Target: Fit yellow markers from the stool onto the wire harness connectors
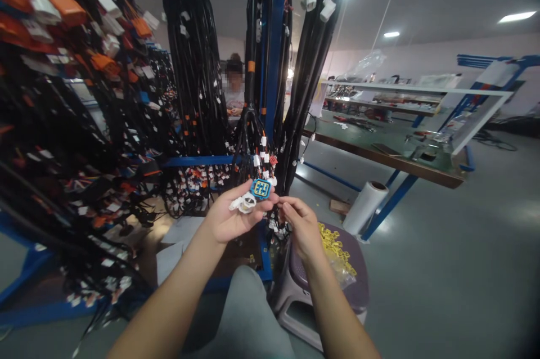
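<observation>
My left hand point(230, 218) is turned palm up in the middle of the view. Between its thumb and fingers sits a blue connector point(261, 189) with a yellow inner face towards me. A white plastic connector part point(243, 202) with a round opening rests in the same hand. Close by on the right, my right hand point(301, 227) has its thumb and forefinger pinched together near the left fingertips. Whatever that pinch holds, if anything, is too small to name. Behind the hands, a black wire harness point(252, 114) hangs down with small white and red connectors at its end.
Yellow plastic clips point(335, 243) lie on a stool point(363, 286) to my right. Dense hanging harnesses point(192, 66) fill the left, on a blue frame point(276, 38). A roll of clear film point(367, 207) stands by a workbench point(405, 162). Another person point(234, 94) is behind the harnesses.
</observation>
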The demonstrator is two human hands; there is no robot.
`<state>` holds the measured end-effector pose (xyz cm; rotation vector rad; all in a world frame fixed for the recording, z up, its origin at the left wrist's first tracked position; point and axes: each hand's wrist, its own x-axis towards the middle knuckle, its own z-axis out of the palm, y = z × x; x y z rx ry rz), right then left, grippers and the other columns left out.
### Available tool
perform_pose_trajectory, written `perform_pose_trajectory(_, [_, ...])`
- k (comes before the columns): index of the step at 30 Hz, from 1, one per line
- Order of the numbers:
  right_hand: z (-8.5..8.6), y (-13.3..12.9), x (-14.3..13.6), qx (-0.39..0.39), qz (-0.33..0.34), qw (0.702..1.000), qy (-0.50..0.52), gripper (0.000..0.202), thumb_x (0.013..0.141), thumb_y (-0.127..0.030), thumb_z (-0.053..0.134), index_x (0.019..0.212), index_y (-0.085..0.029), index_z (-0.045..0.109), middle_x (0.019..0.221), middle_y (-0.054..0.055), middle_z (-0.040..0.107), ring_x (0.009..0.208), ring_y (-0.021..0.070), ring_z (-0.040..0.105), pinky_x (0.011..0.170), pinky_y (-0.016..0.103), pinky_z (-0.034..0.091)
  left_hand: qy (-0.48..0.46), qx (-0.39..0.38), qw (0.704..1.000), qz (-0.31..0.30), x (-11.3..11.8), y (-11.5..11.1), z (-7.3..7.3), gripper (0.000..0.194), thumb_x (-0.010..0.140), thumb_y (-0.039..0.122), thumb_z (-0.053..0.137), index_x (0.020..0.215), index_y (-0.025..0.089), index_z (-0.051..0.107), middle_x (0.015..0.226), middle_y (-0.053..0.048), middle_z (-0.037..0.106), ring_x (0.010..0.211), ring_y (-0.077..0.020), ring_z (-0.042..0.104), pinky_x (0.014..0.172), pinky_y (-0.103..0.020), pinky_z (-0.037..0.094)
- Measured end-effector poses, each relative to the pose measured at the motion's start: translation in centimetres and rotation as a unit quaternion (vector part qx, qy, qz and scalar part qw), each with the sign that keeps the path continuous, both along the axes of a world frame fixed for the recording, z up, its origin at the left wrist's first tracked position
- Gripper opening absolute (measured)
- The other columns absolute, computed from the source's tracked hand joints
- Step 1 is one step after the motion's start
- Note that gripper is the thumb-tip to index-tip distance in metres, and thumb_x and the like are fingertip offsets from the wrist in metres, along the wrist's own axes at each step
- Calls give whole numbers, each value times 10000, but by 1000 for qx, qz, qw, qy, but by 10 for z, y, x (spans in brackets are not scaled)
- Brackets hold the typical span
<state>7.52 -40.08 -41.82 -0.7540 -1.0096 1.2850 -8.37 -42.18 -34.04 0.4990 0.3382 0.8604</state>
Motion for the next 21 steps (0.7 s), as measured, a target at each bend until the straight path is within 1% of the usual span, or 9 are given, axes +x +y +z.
perform_pose_trajectory(3, [-1,8,1,-8,-27,1000,1,313,598,-421,734,786,-175,687,670,-7,609,581,100,494,556,238,402,-10,23,1000,-4,-8,-6,-2,492,954,302,206,1093,34,593,811,-181,701,582,-165,683,447,-184,507])
perform_pose_trajectory(5, [-1,14,2,-9,-36,999,-3,318,598,-421,728,790,-171,684,663,-13,602,579,97,485,564,237,393,-16,39,999,-7,-13,-9,-3,452,944,302,253,1127,56,585,841,-176,703,565,-155,675,427,-175,494])
perform_pose_trajectory(9, [2,21,0,4,-40,999,-16,323,596,-416,723,799,-167,682,685,-15,605,610,99,494,590,238,389,-22,65,997,-24,-15,-14,-4,461,942,302,250,992,45,630,847,-180,703,589,-169,682,455,-200,518])
perform_pose_trajectory(11, [4,21,-3,14,-39,999,-21,320,595,-413,721,796,-168,682,678,-18,601,611,101,490,589,238,385,-20,61,998,-29,-14,-16,-2,494,950,296,214,983,21,624,817,-187,702,606,-187,689,488,-230,543])
perform_pose_trajectory(13, [5,20,-7,25,-37,999,-28,306,601,-409,714,789,-170,683,651,-24,589,598,99,478,579,236,376,-17,46,999,-23,-13,-17,0,525,956,296,173,1064,-12,584,796,-198,698,608,-202,691,499,-252,556])
perform_pose_trajectory(16, [6,17,-12,32,-26,998,-39,283,610,-402,708,769,-169,684,622,-26,585,573,96,462,569,238,364,-19,19,1000,-2,-11,-17,3,547,960,301,139,1218,-51,469,786,-209,697,591,-215,689,469,-252,550])
perform_pose_trajectory(18, [5,15,-15,29,-19,999,-42,279,606,-399,711,756,-165,685,633,-18,601,570,98,466,573,241,365,-21,12,1000,7,-10,-17,4,550,963,298,131,1271,-58,414,777,-209,699,588,-221,689,461,-251,548])
perform_pose_trajectory(21, [4,13,-18,20,-13,999,-43,279,595,-389,721,743,-155,684,647,-10,613,573,99,474,578,243,366,-22,16,1000,8,-9,-17,5,554,964,295,112,1303,-52,380,759,-203,700,587,-223,689,470,-254,552])
